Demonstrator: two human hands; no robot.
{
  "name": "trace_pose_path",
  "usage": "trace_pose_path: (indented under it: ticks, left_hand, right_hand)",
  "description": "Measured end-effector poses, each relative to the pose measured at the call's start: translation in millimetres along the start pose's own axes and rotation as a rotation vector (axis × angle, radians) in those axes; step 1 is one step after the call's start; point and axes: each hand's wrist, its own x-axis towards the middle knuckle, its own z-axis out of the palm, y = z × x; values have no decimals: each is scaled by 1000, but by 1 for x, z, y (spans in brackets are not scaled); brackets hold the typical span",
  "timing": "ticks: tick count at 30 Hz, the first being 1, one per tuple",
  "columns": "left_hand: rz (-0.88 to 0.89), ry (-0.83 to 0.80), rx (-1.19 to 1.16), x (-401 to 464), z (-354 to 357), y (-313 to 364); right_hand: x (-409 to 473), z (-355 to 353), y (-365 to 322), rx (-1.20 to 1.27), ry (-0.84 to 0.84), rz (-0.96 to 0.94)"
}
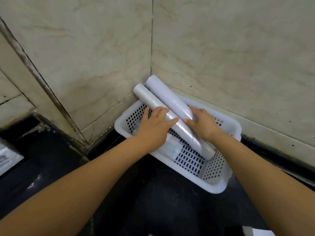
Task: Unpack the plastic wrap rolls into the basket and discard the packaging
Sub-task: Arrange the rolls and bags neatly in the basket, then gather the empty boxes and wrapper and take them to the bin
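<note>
A white perforated plastic basket (215,188) stands on the black counter in the tiled corner. Two plastic wrap rolls lie slanted in it, their far ends sticking out over the back rim against the wall. My left hand (154,124) rests on the nearer roll (189,133), fingers laid over its middle. My right hand (203,122) grips the farther, thicker roll (163,91) near its lower end. A flat packet with blue print (173,148) lies on the basket floor under the rolls.
Beige marble-look wall tiles (221,48) close in the corner behind and to the right of the basket. The black counter (153,201) spreads in front. A white item (8,157) sits at the left edge, another white object (259,233) at the bottom right.
</note>
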Motion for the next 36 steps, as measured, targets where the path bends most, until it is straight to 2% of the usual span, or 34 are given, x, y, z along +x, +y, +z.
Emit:
trace_pose_path:
  ticks: [5,8,11,14,17,21,23,25,27,30,33,36]
  left_hand:
    - [-65,-200,-1,-1,-19,12]
    - [-99,-178,-115,-14,-45,36]
    - [-48,-161,-184,-43,-71,68]
    - [37,-152,-338,-89,-88,99]
    - [89,-256,-475,-142,-84,130]
    - [120,-592,-324,-199,-55,153]
    - [118,-621,-185,-214,-38,154]
    - [118,-534,-35,-226,-24,156]
    - [85,-483,56,-234,-15,158]
    - [-37,-541,10,-241,-14,159]
    - [-167,-592,-216,-243,-27,156]
    - [-253,-548,-542,-248,-45,157]
  right_hand:
    - [-26,-31,-7,-7,46,44]
    - [-65,-57,-9,-8,39,54]
    - [-115,-80,-2,67,26,73]
    - [-172,-93,19,38,-100,130]
    - [-232,-89,55,33,-152,265]
    - [-311,-63,99,-26,-293,514]
    - [-342,-45,106,43,-407,592]
    - [-365,-29,102,191,-463,634]
    - [-378,-20,95,321,-446,657]
    - [-392,-26,80,452,-378,649]
    - [-413,-46,69,587,-194,635]
    - [-451,-68,62,851,112,657]
